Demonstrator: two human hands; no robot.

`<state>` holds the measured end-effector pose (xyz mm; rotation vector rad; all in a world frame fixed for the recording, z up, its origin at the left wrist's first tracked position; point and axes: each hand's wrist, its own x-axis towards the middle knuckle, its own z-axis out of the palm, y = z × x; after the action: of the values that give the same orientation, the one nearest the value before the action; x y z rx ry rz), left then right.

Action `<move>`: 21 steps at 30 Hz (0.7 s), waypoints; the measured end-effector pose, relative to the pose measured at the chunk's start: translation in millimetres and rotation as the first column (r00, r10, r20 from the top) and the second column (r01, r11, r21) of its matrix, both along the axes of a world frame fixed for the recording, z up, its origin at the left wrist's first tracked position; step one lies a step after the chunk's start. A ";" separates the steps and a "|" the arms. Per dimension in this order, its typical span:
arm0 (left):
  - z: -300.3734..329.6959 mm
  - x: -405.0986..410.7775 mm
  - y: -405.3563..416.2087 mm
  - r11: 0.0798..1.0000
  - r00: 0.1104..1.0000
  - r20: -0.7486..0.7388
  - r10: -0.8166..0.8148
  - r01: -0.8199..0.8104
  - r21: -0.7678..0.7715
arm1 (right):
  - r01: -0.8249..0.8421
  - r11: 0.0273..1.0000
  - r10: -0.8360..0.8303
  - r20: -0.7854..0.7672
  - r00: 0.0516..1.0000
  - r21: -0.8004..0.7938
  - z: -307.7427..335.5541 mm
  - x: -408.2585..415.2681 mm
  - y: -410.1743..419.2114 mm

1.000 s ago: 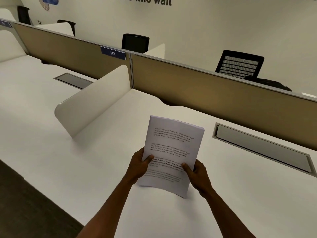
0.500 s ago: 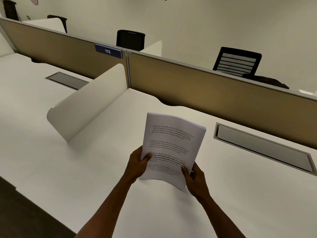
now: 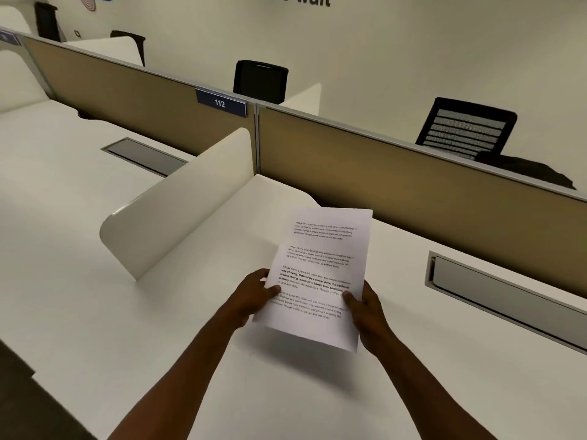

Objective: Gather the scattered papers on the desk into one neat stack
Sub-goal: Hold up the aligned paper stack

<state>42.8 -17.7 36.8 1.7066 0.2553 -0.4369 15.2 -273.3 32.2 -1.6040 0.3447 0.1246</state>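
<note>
Both hands, left (image 3: 254,293) and right (image 3: 365,304), pinch the papers (image 3: 317,274), now flatter, lowering toward the table (image 3: 158,328): nearly stacked.

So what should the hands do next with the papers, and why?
Probably lower the papers flat onto the desk and let go. Both the left hand and right hand hold them just above it as one bundle, and no loose sheets show elsewhere on the desk.
</note>
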 end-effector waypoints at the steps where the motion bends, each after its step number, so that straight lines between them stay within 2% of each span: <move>1: -1.9 11.6 5.8 0.998 1.000 0.028 0.015 -0.017 0.055 | -0.008 1.000 0.009 -0.029 1.000 0.026 -0.3 11.7 7.7; 7: -8.0 91.7 40.7 0.897 0.995 0.098 0.024 -0.065 0.437 | -0.037 0.997 0.046 -0.133 0.990 0.069 -3.8 93.3 62.7; 11: -13.4 152.2 65.7 0.849 0.994 0.103 0.032 -0.082 0.522 | -0.067 0.992 0.088 -0.203 0.975 0.107 -8.1 157.1 95.3; 15: -25.3 209.2 89.9 0.772 0.992 0.121 -0.027 -0.056 0.634 | -0.108 0.985 0.141 -0.259 0.956 0.138 -27.9 215.3 122.8; 21: -51.4 274.8 122.7 0.694 0.981 0.189 -0.036 -0.111 0.712 | -0.060 0.998 0.060 -0.274 0.960 0.007 -60.2 282.1 144.3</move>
<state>317.6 105.0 -14.6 2.5057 0.3517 -0.1271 297.2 -129.0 -28.0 -1.6011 0.5098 0.3958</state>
